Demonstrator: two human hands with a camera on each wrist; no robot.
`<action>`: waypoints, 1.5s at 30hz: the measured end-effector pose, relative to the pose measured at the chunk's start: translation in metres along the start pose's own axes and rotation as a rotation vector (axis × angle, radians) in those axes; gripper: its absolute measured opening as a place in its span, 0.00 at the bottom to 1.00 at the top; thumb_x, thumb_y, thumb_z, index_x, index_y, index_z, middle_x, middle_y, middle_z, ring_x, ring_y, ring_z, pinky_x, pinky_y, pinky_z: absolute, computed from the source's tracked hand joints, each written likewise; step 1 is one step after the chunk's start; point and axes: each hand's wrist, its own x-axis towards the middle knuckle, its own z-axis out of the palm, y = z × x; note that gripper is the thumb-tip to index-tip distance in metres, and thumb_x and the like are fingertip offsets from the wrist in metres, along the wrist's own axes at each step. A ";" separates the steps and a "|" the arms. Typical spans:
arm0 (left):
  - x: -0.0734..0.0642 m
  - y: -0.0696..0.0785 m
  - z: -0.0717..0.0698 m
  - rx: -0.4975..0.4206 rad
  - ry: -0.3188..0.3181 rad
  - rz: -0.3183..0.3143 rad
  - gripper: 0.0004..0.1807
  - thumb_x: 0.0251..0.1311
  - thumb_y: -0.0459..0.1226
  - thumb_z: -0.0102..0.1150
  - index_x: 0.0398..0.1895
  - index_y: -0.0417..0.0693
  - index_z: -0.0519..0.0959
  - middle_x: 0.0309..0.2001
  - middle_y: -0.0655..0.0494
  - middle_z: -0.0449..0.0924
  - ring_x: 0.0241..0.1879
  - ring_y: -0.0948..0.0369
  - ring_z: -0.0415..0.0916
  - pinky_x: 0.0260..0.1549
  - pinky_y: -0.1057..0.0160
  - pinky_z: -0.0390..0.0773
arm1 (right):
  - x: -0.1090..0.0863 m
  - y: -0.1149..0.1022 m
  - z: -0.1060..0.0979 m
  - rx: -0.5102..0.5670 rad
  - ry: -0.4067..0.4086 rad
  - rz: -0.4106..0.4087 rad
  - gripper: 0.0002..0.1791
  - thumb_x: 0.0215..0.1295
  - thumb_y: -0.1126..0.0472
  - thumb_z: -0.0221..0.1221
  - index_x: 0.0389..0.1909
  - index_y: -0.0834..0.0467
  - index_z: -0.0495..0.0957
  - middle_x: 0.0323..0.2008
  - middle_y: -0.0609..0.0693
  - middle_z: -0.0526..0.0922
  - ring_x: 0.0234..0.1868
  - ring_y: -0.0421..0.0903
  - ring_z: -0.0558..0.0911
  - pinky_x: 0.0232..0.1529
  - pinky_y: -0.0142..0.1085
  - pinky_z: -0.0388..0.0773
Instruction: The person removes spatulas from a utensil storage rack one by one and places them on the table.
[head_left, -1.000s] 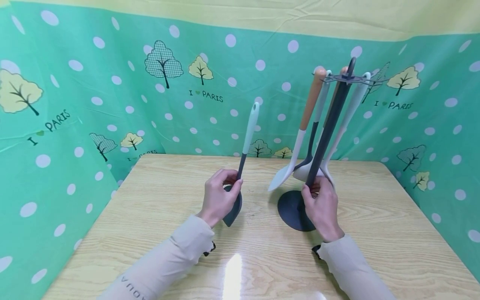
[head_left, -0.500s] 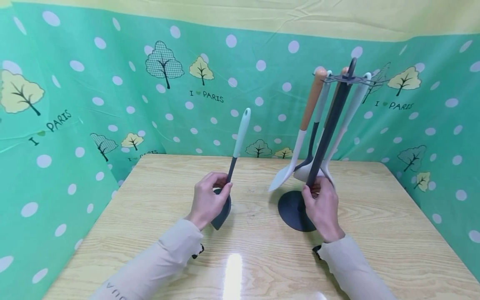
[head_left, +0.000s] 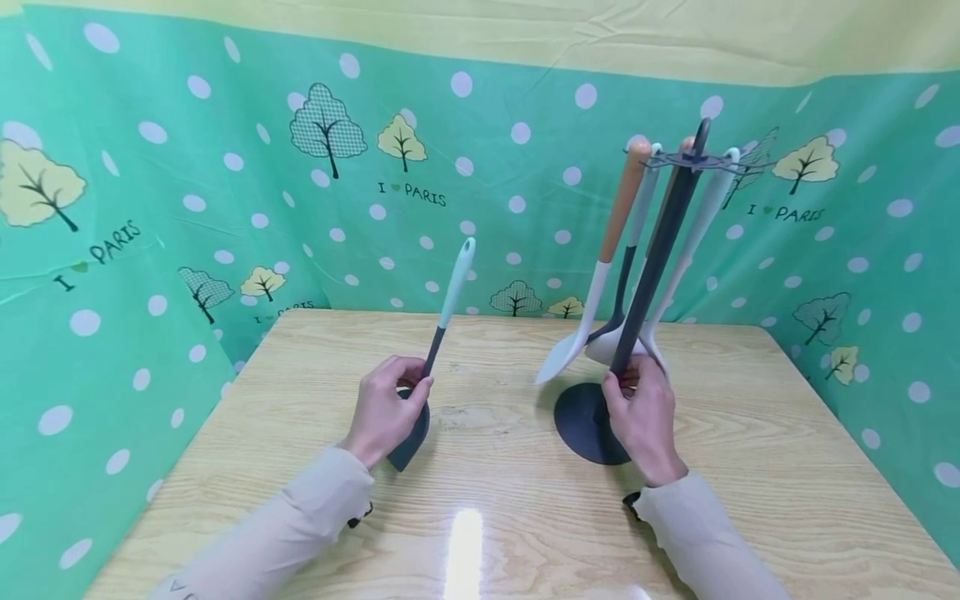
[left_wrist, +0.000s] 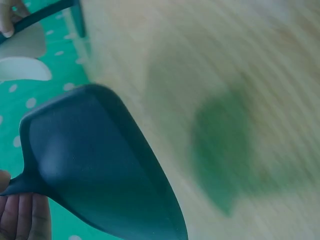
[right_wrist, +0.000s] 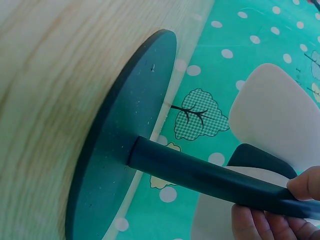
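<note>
Over a pale wood-grain bench (head_left: 502,475), a person's left grip (head_left: 384,408) pinches the dark neck of a black-bladed kitchen spatula (left_wrist: 100,160), its mint-green handle leaning toward one o'clock. The spatula is at nine o'clock from the round base (head_left: 583,421) of a black utensil rack (head_left: 652,267); since a second ago, it and the left grip have shifted toward eight o'clock. The right grip (head_left: 647,417) stays curled round the rack's post, below hanging orange- and mint-handled utensils (head_left: 622,208).

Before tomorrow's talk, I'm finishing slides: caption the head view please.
The left hand holds a mint-handled spatula; the right hand grips the black post of a stand hung with utensils.
</note>
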 end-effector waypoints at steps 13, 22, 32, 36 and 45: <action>-0.011 -0.019 -0.027 0.143 -0.019 -0.004 0.07 0.53 0.27 0.66 0.36 0.42 0.81 0.31 0.57 0.79 0.30 0.64 0.77 0.34 0.63 0.80 | 0.000 -0.001 0.000 0.011 0.007 -0.019 0.09 0.61 0.65 0.59 0.40 0.65 0.72 0.33 0.57 0.77 0.33 0.50 0.79 0.34 0.44 0.81; -0.016 -0.031 -0.045 0.195 -0.026 -0.046 0.07 0.53 0.27 0.66 0.35 0.40 0.81 0.31 0.55 0.80 0.29 0.62 0.77 0.31 0.63 0.80 | 0.000 -0.001 0.001 0.011 -0.007 -0.007 0.09 0.62 0.65 0.58 0.40 0.65 0.72 0.34 0.57 0.77 0.33 0.50 0.79 0.35 0.44 0.82; -0.014 -0.038 -0.063 0.261 -0.085 -0.157 0.07 0.54 0.28 0.65 0.36 0.38 0.81 0.31 0.51 0.81 0.30 0.58 0.78 0.32 0.57 0.81 | -0.001 0.000 0.000 0.012 0.003 -0.015 0.09 0.61 0.66 0.59 0.40 0.65 0.72 0.34 0.57 0.77 0.33 0.51 0.79 0.34 0.45 0.82; -0.013 -0.040 -0.069 0.273 -0.139 -0.203 0.06 0.54 0.29 0.64 0.36 0.38 0.81 0.30 0.51 0.81 0.29 0.58 0.79 0.31 0.57 0.82 | -0.001 0.000 0.000 0.011 0.003 -0.015 0.09 0.61 0.66 0.59 0.39 0.65 0.72 0.33 0.57 0.77 0.33 0.50 0.79 0.34 0.45 0.82; -0.008 -0.046 -0.085 0.311 -0.214 -0.307 0.08 0.55 0.31 0.64 0.38 0.35 0.82 0.30 0.49 0.82 0.29 0.56 0.80 0.31 0.54 0.81 | -0.001 0.000 0.000 0.011 0.002 -0.019 0.09 0.62 0.65 0.59 0.39 0.65 0.72 0.33 0.57 0.77 0.32 0.50 0.79 0.34 0.44 0.81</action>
